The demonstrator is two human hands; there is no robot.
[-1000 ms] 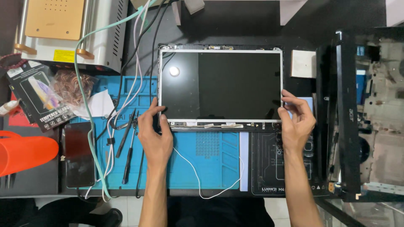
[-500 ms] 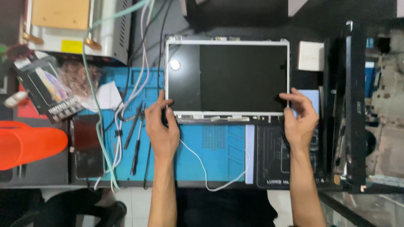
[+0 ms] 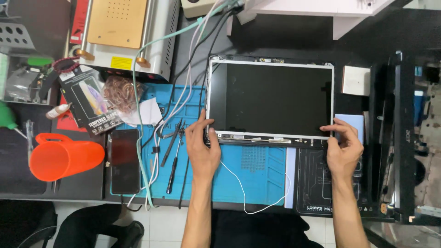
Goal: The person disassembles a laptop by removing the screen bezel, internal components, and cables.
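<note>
Both of my hands are holding the laptop screen panel [image 3: 271,98], which is lying flat on the bench just above the blue work mat [image 3: 248,177]. My left hand [image 3: 202,149] is pinching the panel's lower left corner, and my right hand [image 3: 343,148] is pinching its lower right corner. Screwdrivers [image 3: 173,154] are lying on the mat left of the panel.

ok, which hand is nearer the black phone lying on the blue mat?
Left. The left hand grips the screen panel's lower left corner, a few tools away from the black phone. The right hand holds the lower right corner, far across.
</note>
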